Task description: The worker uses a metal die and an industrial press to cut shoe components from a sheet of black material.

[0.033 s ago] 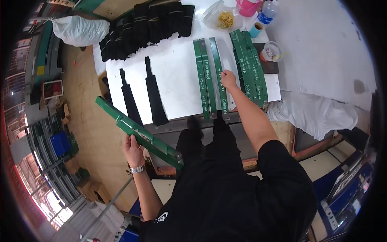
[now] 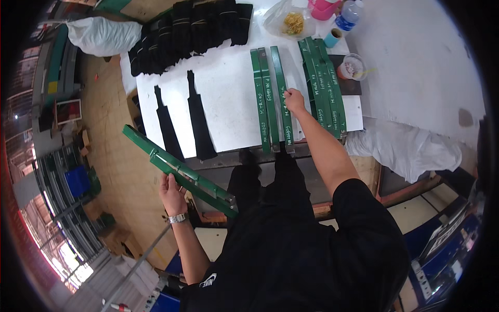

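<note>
My left hand (image 2: 172, 194) grips a long green strip (image 2: 179, 169) made of two layers with small metal fittings, tilted off the table's front left side. My right hand (image 2: 294, 100) is closed at the edge of a narrow green strip (image 2: 277, 67) standing lengthwise on the white table (image 2: 228, 99); the fingertips are partly hidden. Left of that strip lies a pair of green strips (image 2: 264, 99) with white handwriting. Two narrow black fabric pieces (image 2: 200, 122) lie side by side on the table's left half.
More green strips (image 2: 322, 88) lie together at the right. Tied black fabric bundles (image 2: 182, 28) line the back left. A plastic bag of yellow bits (image 2: 292, 23), a pink container (image 2: 323, 8), a water bottle (image 2: 347, 16) and a plastic cup (image 2: 351, 67) stand at the back right.
</note>
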{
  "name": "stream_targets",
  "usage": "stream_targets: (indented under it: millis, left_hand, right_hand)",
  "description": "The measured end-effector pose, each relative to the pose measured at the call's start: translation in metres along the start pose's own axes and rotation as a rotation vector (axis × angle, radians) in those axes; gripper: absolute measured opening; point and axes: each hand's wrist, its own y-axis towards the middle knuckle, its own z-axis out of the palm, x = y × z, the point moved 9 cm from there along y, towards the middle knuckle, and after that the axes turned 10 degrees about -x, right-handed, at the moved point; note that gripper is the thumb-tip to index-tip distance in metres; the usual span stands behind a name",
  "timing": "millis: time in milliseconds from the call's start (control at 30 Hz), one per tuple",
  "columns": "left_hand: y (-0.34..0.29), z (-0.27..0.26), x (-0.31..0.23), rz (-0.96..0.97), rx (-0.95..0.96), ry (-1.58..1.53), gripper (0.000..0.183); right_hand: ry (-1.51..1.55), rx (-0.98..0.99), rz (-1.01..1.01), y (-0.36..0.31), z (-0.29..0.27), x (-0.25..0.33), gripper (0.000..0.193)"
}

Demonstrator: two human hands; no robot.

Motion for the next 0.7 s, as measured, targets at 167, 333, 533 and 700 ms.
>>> stream_targets:
  millis: [167, 333, 533, 700]
  left_hand:
    - [-0.020, 0.002, 0.008, -0.067, -0.118, -0.057, 0.026]
    - [-0.014, 0.049, 0.004, -0.088, -0.036, -0.046, 0.028]
    - [-0.007, 0.136, 0.001, -0.110, 0.206, -0.147, 0.032]
    - [-0.019, 0.213, -0.020, -0.134, 0.626, -0.477, 0.026]
  right_hand:
    - [0.099, 0.147, 0.049, -0.005, 0.036, 0.002, 0.021]
    - [0.176, 0.233, 0.039, 0.017, 0.056, -0.022, 0.022]
    - [-0.099, 0.071, -0.328, 0.008, -0.007, 0.041, 0.033]
    - [0.694, 0.871, 0.288, -0.093, -0.022, 0.140, 0.049]
